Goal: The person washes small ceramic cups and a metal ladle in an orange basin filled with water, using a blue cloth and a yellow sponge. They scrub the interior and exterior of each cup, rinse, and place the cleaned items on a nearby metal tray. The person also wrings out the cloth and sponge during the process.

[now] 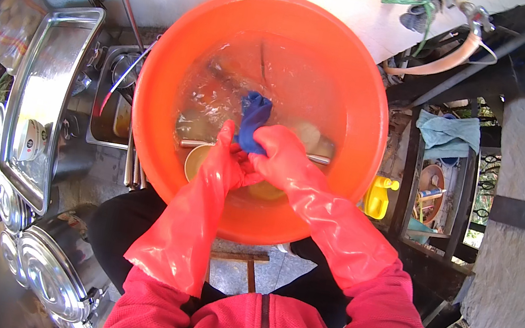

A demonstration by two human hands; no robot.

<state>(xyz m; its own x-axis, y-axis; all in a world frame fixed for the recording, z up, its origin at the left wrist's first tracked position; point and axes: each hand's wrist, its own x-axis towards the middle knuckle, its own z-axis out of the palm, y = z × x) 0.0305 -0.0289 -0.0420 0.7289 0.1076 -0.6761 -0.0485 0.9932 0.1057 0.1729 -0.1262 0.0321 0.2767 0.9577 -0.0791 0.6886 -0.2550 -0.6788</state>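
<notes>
A large orange plastic basin [367, 108] holds cloudy water and several dishes and utensils. Over its near half, my right hand [279, 159], in a long red rubber glove, grips a twisted blue cloth [253, 120]. My left hand [226, 163], gloved alike, is close against it at the cloth's lower end; whether its fingers hold the cloth is hidden. Beside my left wrist a yellowish bowl [195, 160] lies partly in the water. A metal handle [195, 143] shows to the left of my hands, and a pale round thing [305, 133] lies under the water beyond my right hand.
Left of the basin are a steel tray [54, 74] with a white cup [29, 140] on it, a smaller steel pan [101, 135] and several pot lids [49, 268]. To the right stand a yellow plastic bottle [377, 200] and a rack with a light-blue cloth [449, 134]. A hose [449, 62] hangs from a tap.
</notes>
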